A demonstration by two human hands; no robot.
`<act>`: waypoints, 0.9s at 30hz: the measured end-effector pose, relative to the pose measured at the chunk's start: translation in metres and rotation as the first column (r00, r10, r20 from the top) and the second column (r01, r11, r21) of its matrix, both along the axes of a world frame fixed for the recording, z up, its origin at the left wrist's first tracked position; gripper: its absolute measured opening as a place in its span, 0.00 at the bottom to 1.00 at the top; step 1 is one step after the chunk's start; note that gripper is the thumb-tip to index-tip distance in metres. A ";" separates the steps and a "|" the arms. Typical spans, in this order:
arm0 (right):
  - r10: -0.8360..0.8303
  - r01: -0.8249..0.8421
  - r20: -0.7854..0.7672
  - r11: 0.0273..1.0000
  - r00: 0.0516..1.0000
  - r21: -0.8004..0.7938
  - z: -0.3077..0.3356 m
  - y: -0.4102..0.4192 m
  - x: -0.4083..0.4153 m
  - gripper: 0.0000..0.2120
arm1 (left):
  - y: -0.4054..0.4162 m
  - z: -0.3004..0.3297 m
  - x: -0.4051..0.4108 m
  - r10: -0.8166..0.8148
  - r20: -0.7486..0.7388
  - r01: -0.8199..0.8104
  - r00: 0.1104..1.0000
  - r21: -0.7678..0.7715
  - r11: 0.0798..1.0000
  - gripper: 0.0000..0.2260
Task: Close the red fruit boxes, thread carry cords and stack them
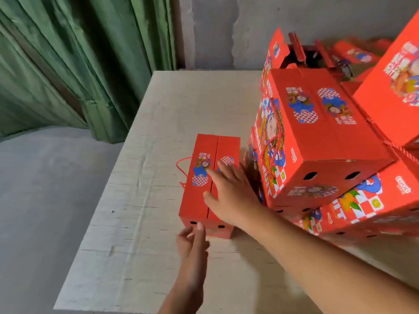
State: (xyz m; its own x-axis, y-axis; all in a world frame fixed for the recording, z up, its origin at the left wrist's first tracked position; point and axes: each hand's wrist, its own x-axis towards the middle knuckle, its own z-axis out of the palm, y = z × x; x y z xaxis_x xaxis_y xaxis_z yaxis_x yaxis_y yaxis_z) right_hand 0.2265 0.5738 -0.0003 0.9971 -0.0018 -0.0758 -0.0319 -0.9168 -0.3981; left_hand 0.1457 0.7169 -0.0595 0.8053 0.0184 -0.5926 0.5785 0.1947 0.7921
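Observation:
A closed red fruit box (199, 189) lies on the pale cardboard-covered table (140, 223). A red carry cord (181, 165) loops out of its left side. My right hand (229, 189) lies flat on the box's top flaps with fingers spread. My left hand (192, 240) hovers at the box's near end with fingers loosely extended, holding nothing. To the right stands a stack of closed red boxes (317, 132), one with a cord hanging down its side.
More red boxes (390, 87) pile up at the far right, some open at the back near the grey wall. A green curtain (68, 64) hangs on the left. The table's left edge drops to a grey floor (34, 200).

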 end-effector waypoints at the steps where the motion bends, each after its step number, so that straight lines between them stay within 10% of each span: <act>1: 0.010 -0.011 -0.033 0.999 0.999 -0.036 -0.012 0.001 -0.025 0.37 | 0.008 -0.004 0.011 0.062 0.023 -0.064 0.998 0.136 0.989 0.24; 12: 0.014 0.011 0.117 0.977 0.993 -0.214 -0.036 -0.027 -0.100 0.34 | -0.035 0.001 0.076 -0.498 0.329 0.484 0.802 0.129 0.865 0.13; 17: -0.198 0.179 0.039 0.943 0.979 0.282 -0.003 -0.072 -0.147 0.24 | -0.056 0.035 0.013 -0.260 0.592 -0.039 0.763 0.444 0.895 0.09; 21: -0.466 0.305 0.093 0.704 0.880 0.641 0.024 -0.135 -0.203 0.19 | -0.134 0.074 -0.057 -0.427 0.621 0.346 0.657 0.255 0.903 0.09; 27: -0.720 0.391 0.106 0.487 0.686 0.781 0.046 -0.265 -0.310 0.19 | -0.316 0.110 -0.149 -0.624 0.566 0.683 0.538 0.141 0.716 0.10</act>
State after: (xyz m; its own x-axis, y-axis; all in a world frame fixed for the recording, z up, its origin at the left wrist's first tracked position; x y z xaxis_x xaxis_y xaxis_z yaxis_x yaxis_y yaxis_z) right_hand -0.0837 0.3089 0.0458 0.7295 -0.6816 0.0575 -0.1359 -0.2268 -0.9644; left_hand -0.0035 0.4011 0.0509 0.7384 -0.6740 -0.0225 0.0530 0.0248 0.9983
